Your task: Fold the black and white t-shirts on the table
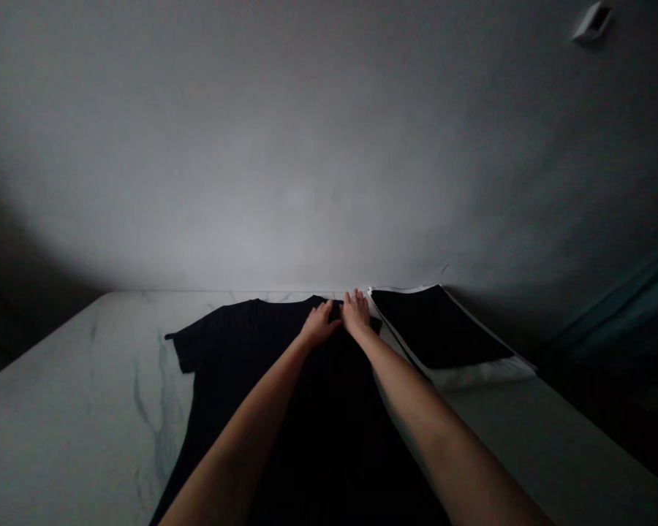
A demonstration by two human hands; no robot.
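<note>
A black short-sleeved T-shirt lies spread on a marble-patterned table, its collar end toward the wall and its lower part running out of view below me. My left hand rests on the shirt near the right shoulder, fingers stretched forward. Close beside it, my right hand lies with its fingers spread over the shirt's shoulder edge. The thumbs nearly meet. My forearms cover part of the shirt's middle and right side.
To the right on the table lies a flat black folded item on something white. A pale wall rises behind the table's far edge. A small white fixture is on the wall, upper right. Teal cloth shows at far right.
</note>
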